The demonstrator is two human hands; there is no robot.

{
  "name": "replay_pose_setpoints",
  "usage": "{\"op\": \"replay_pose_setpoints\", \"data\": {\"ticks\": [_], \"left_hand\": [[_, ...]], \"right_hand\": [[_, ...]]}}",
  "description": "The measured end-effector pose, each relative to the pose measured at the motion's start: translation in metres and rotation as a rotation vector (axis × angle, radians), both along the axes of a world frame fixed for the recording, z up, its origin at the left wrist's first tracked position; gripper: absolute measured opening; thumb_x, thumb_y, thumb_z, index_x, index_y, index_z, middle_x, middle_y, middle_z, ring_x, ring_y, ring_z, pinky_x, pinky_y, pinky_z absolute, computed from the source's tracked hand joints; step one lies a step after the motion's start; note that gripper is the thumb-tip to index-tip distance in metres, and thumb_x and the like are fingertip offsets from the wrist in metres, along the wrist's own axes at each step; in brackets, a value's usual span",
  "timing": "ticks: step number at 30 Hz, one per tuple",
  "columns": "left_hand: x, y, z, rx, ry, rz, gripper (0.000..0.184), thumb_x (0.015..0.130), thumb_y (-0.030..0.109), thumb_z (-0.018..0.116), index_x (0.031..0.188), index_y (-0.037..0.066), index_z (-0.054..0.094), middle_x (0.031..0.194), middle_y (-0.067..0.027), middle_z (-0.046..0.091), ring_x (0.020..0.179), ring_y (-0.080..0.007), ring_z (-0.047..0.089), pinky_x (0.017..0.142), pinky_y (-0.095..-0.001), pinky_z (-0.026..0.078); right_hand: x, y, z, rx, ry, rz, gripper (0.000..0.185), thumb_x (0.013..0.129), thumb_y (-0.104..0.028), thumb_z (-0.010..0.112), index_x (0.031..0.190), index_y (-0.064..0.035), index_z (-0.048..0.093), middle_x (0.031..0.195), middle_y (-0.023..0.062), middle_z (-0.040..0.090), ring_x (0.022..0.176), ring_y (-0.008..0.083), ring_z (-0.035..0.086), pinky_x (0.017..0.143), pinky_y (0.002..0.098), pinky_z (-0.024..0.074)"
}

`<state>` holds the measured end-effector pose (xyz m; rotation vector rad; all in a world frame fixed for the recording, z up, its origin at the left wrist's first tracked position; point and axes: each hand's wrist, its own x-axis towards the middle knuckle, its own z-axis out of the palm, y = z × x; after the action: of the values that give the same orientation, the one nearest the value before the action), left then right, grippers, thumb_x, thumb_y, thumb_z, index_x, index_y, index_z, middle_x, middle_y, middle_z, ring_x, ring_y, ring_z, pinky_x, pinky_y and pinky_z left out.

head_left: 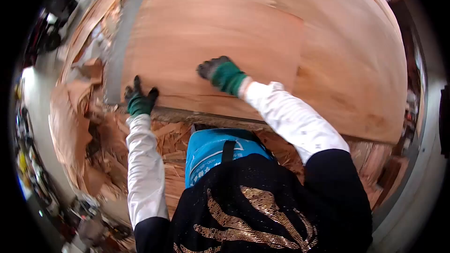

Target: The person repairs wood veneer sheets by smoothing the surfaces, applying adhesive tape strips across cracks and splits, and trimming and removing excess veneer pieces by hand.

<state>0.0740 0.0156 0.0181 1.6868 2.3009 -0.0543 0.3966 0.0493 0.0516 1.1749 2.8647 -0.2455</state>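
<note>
A reddish-brown veneer sheet (211, 33) lies flat on a larger wood panel (349, 75). My left hand (139, 98), in a dark glove with a green cuff, rests near the sheet's near left corner. Its fingers are spread and it holds nothing. Over the middle of the sheet is my right hand (221, 72), gloved the same way, with the fingers curled in. Whatever may be inside those fingers is hidden, and the hand is a little blurred. I cannot tell whether it touches the sheet.
A grey strip (121, 47) runs along the panel's left side. Torn veneer scraps (70, 131) pile up at the left, and more broken pieces (173, 145) lie below the near edge around my blue apron (220, 152). Motorbikes (51, 33) stand at the far left.
</note>
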Motion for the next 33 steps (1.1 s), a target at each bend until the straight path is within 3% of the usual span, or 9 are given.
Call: {"op": "replay_pose_setpoints", "data": {"ticks": [3, 7, 11, 15, 20, 25, 27, 30, 33], "left_hand": [[-0.015, 0.007, -0.009, 0.001, -0.005, -0.074, 0.092, 0.072, 0.058, 0.068, 0.148, 0.025, 0.026, 0.144, -0.0330, 0.029, 0.136, -0.0453, 0.027, 0.111, -0.0495, 0.025], [-0.008, 0.010, -0.001, 0.045, 0.054, -0.081, 0.092, 0.071, 0.055, 0.071, 0.145, 0.019, 0.031, 0.139, -0.0305, 0.038, 0.128, -0.0458, 0.038, 0.106, -0.0468, 0.033], [-0.008, 0.015, 0.000, 0.010, 0.039, -0.099, 0.092, 0.071, 0.057, 0.071, 0.145, 0.019, 0.032, 0.137, -0.0298, 0.041, 0.126, -0.0455, 0.040, 0.105, -0.0470, 0.033], [-0.019, 0.019, -0.010, 0.028, 0.048, -0.119, 0.093, 0.070, 0.058, 0.071, 0.145, 0.018, 0.033, 0.134, -0.0299, 0.044, 0.125, -0.0452, 0.041, 0.105, -0.0470, 0.034], [-0.017, 0.025, -0.005, -0.020, 0.056, -0.090, 0.095, 0.069, 0.060, 0.071, 0.145, 0.017, 0.033, 0.133, -0.0307, 0.044, 0.125, -0.0447, 0.042, 0.104, -0.0471, 0.036], [-0.016, 0.024, -0.006, -0.034, 0.073, -0.083, 0.097, 0.068, 0.062, 0.070, 0.146, 0.019, 0.031, 0.134, -0.0305, 0.043, 0.125, -0.0442, 0.042, 0.104, -0.0469, 0.036], [-0.013, 0.022, -0.004, -0.064, 0.033, -0.053, 0.097, 0.068, 0.063, 0.070, 0.146, 0.020, 0.030, 0.135, -0.0303, 0.042, 0.126, -0.0441, 0.041, 0.105, -0.0466, 0.035], [-0.004, 0.016, -0.003, -0.018, 0.062, -0.008, 0.102, 0.066, 0.060, 0.073, 0.147, 0.020, 0.027, 0.143, -0.0297, 0.033, 0.134, -0.0428, 0.032, 0.110, -0.0451, 0.029], [-0.011, 0.014, -0.018, 0.085, 0.019, 0.005, 0.109, 0.064, 0.058, 0.076, 0.147, 0.008, 0.025, 0.146, -0.0272, 0.031, 0.136, -0.0412, 0.029, 0.112, -0.0440, 0.026]], "right_hand": [[-0.001, -0.007, -0.002, 0.044, 0.100, -0.080, 0.009, 0.081, -0.013, 0.058, 0.088, -0.0130, 0.063, 0.087, 0.0083, 0.067, 0.079, 0.0270, 0.068, 0.061, 0.0394, 0.0538], [0.033, -0.035, 0.015, 0.092, -0.032, -0.163, 0.012, 0.082, -0.014, 0.057, 0.092, -0.0144, 0.064, 0.092, 0.0058, 0.067, 0.082, 0.0254, 0.068, 0.060, 0.0390, 0.0542], [0.128, -0.081, -0.010, 0.135, 0.122, -0.253, 0.011, 0.079, -0.014, 0.057, 0.087, -0.0139, 0.065, 0.090, 0.0076, 0.068, 0.082, 0.0277, 0.068, 0.064, 0.0403, 0.0540], [0.198, -0.146, -0.010, 0.023, 0.003, -0.468, 0.018, 0.082, -0.016, 0.055, 0.099, -0.0148, 0.060, 0.091, 0.0063, 0.065, 0.084, 0.0254, 0.066, 0.067, 0.0404, 0.0517], [0.188, -0.179, -0.002, -0.064, -0.136, -0.700, 0.029, 0.083, -0.015, 0.055, 0.111, -0.0127, 0.056, 0.100, 0.0071, 0.065, 0.092, 0.0248, 0.065, 0.068, 0.0428, 0.0518], [0.204, -0.224, -0.003, 0.016, 0.005, -0.701, 0.037, 0.081, -0.013, 0.057, 0.118, -0.0103, 0.056, 0.107, 0.0113, 0.063, 0.096, 0.0286, 0.063, 0.074, 0.0434, 0.0518], [0.209, -0.225, 0.004, -0.182, -0.070, -0.788, 0.037, 0.079, -0.013, 0.059, 0.116, -0.0109, 0.058, 0.107, 0.0133, 0.062, 0.095, 0.0305, 0.063, 0.077, 0.0422, 0.0514], [0.210, -0.206, 0.033, -0.150, 0.182, -0.872, 0.039, 0.078, -0.015, 0.063, 0.116, -0.0105, 0.059, 0.101, 0.0164, 0.065, 0.094, 0.0334, 0.063, 0.078, 0.0421, 0.0513], [0.178, -0.159, 0.066, -0.190, 0.828, -0.973, 0.040, 0.077, -0.021, 0.067, 0.115, -0.0076, 0.060, 0.102, 0.0176, 0.066, 0.095, 0.0346, 0.063, 0.079, 0.0409, 0.0510]]}}
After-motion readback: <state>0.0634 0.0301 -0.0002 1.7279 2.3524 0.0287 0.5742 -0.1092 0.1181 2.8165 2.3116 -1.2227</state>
